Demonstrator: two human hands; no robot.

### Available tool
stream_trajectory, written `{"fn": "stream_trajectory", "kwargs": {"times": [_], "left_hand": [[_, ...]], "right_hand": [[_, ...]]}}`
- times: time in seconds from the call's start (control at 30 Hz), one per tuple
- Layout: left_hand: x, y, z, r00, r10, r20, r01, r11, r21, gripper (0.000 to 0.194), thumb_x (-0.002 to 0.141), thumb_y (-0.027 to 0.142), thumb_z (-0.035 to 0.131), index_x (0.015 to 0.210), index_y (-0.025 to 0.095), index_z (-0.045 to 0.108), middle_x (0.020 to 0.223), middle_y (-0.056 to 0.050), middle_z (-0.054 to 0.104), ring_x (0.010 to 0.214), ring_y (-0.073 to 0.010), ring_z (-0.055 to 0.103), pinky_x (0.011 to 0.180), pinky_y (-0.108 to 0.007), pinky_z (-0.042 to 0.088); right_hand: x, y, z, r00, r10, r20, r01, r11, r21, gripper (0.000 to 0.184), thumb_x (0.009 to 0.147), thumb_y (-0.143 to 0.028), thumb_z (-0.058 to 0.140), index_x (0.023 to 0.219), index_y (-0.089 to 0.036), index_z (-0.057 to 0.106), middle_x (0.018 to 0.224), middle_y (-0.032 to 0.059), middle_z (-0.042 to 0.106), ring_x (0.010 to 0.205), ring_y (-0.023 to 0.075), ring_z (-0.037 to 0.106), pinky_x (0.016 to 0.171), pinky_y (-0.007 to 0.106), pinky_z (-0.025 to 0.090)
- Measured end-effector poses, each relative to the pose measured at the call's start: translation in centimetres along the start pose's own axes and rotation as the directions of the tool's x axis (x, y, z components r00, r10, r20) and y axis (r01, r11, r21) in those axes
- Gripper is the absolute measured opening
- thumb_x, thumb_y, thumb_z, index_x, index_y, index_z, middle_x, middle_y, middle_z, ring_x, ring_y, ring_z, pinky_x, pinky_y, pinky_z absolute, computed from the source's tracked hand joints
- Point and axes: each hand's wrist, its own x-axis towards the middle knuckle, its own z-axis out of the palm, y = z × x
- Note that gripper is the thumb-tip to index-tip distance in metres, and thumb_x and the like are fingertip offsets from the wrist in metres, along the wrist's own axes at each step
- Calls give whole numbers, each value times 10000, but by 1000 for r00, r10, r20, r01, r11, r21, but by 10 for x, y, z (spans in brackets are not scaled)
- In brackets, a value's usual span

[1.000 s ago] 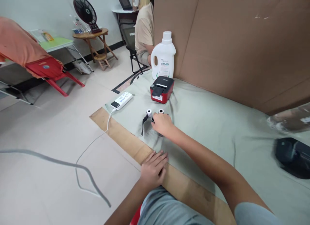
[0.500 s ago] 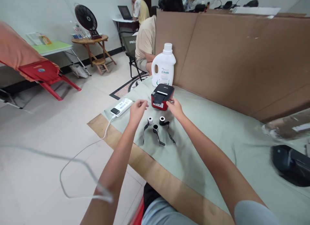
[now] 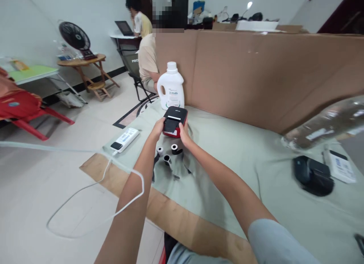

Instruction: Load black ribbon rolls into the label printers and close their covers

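A small black and red label printer is gripped from both sides, in front of a white jug. My left hand closes on its left side, and my right hand holds its right side with the thumb near the front. I cannot tell whether its base touches the cloth. Just nearer to me stand three small rolls: a white-sided roll, a black roll with a white rim and a dark roll. Dark strips trail from them over the cloth.
The white jug stands behind the printer, by a cardboard wall. A white power bank with a cable lies left. At right are a clear plastic-wrapped roll, a black device and another white block. Two people sit beyond.
My left hand has moved right onto the printer, and my right hand has taken a fuller grip. The camera view has turned right, showing more of the table's right side.
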Motion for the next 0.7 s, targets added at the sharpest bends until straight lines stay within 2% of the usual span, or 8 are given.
{"fn": "stream_trajectory", "kwargs": {"times": [0.1,0.17,0.3,0.4,0.47,0.53,0.6,0.7], "left_hand": [[-29,4,5,998,70,-1,-70,991,114,331,914,439,519,918,168,709,908,-71,754,882,-224,663,805,-319,528],[-63,7,18,985,171,17,-172,975,141,354,934,444,484,953,181,720,1019,-75,764,998,-245,668,868,-331,532],[-146,5,75,938,339,72,-346,929,135,377,983,398,431,1150,224,721,1320,-55,698,1263,-256,600,1099,-367,445],[-192,-10,123,935,345,78,-346,938,-1,421,1011,381,392,1262,214,686,1381,-61,667,1319,-232,579,1156,-355,410],[-208,-24,147,941,319,111,-311,947,-82,440,1018,382,384,1293,194,671,1384,-70,666,1318,-223,587,1161,-350,416],[-216,-38,161,952,275,137,-266,961,-77,447,1020,384,380,1307,193,664,1395,-70,661,1325,-223,586,1167,-358,417],[-219,-48,166,959,238,151,-239,971,-10,450,1023,378,366,1319,206,658,1414,-62,649,1341,-221,577,1174,-365,414],[-220,-57,166,952,243,187,-261,962,78,454,1028,361,343,1331,222,651,1429,-48,639,1355,-212,566,1179,-371,412]], "right_hand": [[-29,-10,-26,994,-80,-75,89,988,122,730,981,-485,272,1618,-157,130,1710,94,212,1566,152,218,1252,387,248],[-59,-17,-55,978,-154,-143,175,974,144,721,980,-507,257,1626,-202,154,1700,50,249,1564,151,226,1256,372,251],[-132,-14,-120,932,-178,-314,246,950,191,719,972,-482,291,1641,-257,156,1682,22,297,1553,207,276,1256,418,283],[-176,2,-158,930,-110,-351,189,961,200,732,965,-463,301,1648,-288,104,1693,16,273,1509,245,372,1180,455,413],[-194,16,-175,928,-79,-365,142,978,152,742,959,-461,307,1648,-293,88,1707,13,233,1508,253,377,1157,463,441],[-203,30,-184,916,-83,-394,129,987,93,730,958,-452,308,1644,-301,111,1713,2,211,1544,245,309,1202,473,383],[-208,42,-189,910,-91,-404,129,989,68,706,964,-443,320,1637,-317,149,1714,-12,209,1569,234,247,1251,477,300],[-214,53,-190,912,-66,-405,109,991,83,698,973,-453,331,1636,-322,155,1711,-12,220,1576,247,227,1268,490,261]]}}
